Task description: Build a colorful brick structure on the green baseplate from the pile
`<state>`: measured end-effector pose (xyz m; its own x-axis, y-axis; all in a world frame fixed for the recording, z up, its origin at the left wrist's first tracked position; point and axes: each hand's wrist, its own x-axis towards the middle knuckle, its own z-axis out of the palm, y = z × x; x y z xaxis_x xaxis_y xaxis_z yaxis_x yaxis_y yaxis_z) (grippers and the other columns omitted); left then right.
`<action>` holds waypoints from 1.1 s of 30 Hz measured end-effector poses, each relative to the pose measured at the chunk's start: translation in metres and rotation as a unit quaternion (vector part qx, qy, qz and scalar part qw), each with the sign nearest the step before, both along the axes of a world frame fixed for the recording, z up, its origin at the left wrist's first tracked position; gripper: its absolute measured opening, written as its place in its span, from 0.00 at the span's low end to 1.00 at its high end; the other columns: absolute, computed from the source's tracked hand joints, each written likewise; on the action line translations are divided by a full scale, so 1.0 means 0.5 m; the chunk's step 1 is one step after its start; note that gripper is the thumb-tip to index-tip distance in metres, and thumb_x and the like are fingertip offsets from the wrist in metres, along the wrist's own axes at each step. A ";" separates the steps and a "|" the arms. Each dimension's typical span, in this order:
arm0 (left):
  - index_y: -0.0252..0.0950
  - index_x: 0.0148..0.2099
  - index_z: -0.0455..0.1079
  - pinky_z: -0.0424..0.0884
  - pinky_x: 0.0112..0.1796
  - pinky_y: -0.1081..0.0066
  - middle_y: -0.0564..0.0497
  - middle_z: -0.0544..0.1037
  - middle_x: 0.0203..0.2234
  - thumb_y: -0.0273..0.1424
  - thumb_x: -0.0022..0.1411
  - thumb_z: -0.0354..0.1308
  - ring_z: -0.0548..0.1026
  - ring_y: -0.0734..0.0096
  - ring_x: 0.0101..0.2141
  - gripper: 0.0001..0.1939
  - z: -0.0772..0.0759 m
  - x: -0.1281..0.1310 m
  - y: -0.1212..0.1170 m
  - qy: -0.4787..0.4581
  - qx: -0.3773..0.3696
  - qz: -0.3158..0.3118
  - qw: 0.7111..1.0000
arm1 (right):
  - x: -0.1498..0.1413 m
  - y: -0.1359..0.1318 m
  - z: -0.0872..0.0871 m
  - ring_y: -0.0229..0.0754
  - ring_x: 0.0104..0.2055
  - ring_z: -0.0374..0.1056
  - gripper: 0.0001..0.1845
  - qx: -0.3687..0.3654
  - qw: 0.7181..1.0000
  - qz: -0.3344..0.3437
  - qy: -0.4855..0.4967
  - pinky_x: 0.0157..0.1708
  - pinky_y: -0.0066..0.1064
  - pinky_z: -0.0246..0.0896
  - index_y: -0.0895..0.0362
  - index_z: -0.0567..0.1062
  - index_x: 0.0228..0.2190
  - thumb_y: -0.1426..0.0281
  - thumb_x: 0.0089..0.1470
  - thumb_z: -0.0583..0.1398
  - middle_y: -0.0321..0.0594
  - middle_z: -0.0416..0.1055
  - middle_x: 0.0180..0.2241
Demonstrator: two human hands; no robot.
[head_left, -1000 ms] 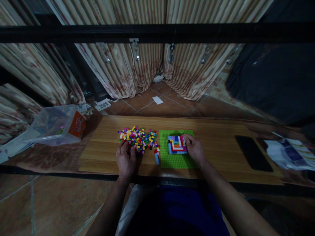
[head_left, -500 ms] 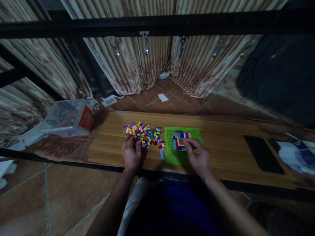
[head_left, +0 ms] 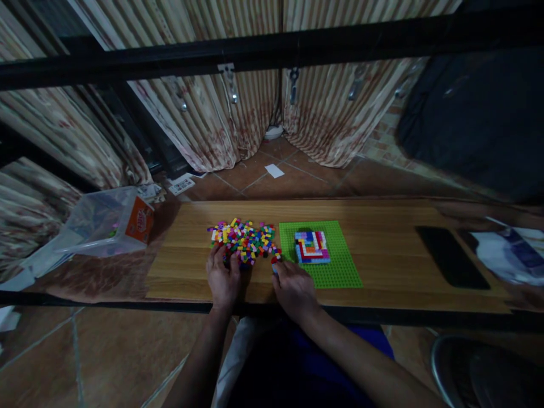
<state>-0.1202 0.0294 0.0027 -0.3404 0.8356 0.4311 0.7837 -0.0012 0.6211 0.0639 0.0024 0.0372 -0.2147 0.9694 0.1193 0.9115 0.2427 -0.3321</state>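
Note:
Loose toy bricks (head_left: pixel 246 238) in many colours lie in a heap on the wooden board. My left hand (head_left: pixel 222 277) rests at the heap's near left edge, thumb and fingers apart, nothing visible in it. Right of the heap is a green baseplate (head_left: pixel 340 272), bearing a square build of bricks (head_left: pixel 312 247) in red, white, blue, orange and pink. My right hand (head_left: pixel 294 288) is at the baseplate's left edge, its fingers closed at a light blue brick (head_left: pixel 275 267) near the heap. The fingertips partly cover that brick.
A black phone-like slab (head_left: pixel 453 258) lies on the right of the wooden board (head_left: pixel 386 243). Beyond the board's left end stands a clear plastic box (head_left: pixel 102 221) with an orange label. A black rail (head_left: pixel 255 48) crosses in front of striped curtains.
My right hand has left the build and moved left to the light blue brick beside the heap. My left hand stays at the heap. The camera view has shifted slightly.

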 end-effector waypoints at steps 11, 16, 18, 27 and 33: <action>0.31 0.50 0.69 0.64 0.55 0.54 0.37 0.70 0.51 0.38 0.63 0.52 0.67 0.54 0.55 0.18 0.001 0.001 0.002 0.014 0.001 0.004 1.000 | 0.044 -0.022 0.002 0.43 0.39 0.71 0.15 0.047 0.981 0.022 0.188 0.40 0.34 0.67 0.55 0.74 0.43 0.77 0.55 0.55 0.41 0.74 0.36; 0.32 0.48 0.69 0.64 0.55 0.54 0.38 0.70 0.50 0.38 0.63 0.53 0.67 0.54 0.54 0.17 -0.001 0.000 0.004 0.013 0.006 0.000 1.000 | 0.152 -0.001 0.022 0.41 0.33 0.71 0.12 0.059 0.963 -0.077 0.252 0.35 0.33 0.67 0.54 0.76 0.41 0.70 0.54 0.57 0.40 0.74 0.34; 0.33 0.48 0.69 0.64 0.55 0.54 0.39 0.70 0.50 0.39 0.62 0.53 0.67 0.55 0.54 0.17 0.000 0.000 0.004 0.010 0.004 -0.003 1.000 | 0.193 0.016 0.023 0.41 0.32 0.70 0.12 0.086 0.956 -0.117 0.254 0.33 0.33 0.66 0.55 0.76 0.39 0.66 0.54 0.58 0.41 0.73 0.32; 0.33 0.48 0.70 0.65 0.55 0.55 0.39 0.71 0.50 0.38 0.62 0.54 0.68 0.55 0.54 0.17 0.001 0.001 0.004 0.005 0.002 -0.006 1.000 | 0.209 0.061 0.012 0.43 0.30 0.69 0.13 0.147 0.945 -0.195 0.215 0.33 0.35 0.65 0.60 0.78 0.34 0.65 0.52 0.57 0.44 0.73 0.30; 0.33 0.48 0.71 0.65 0.55 0.54 0.40 0.71 0.50 0.38 0.62 0.54 0.68 0.54 0.54 0.16 0.001 0.002 0.003 0.015 0.001 -0.005 1.000 | 0.194 0.064 0.011 0.43 0.30 0.68 0.11 0.161 0.947 -0.200 0.194 0.33 0.34 0.64 0.59 0.78 0.31 0.68 0.51 0.56 0.43 0.73 0.29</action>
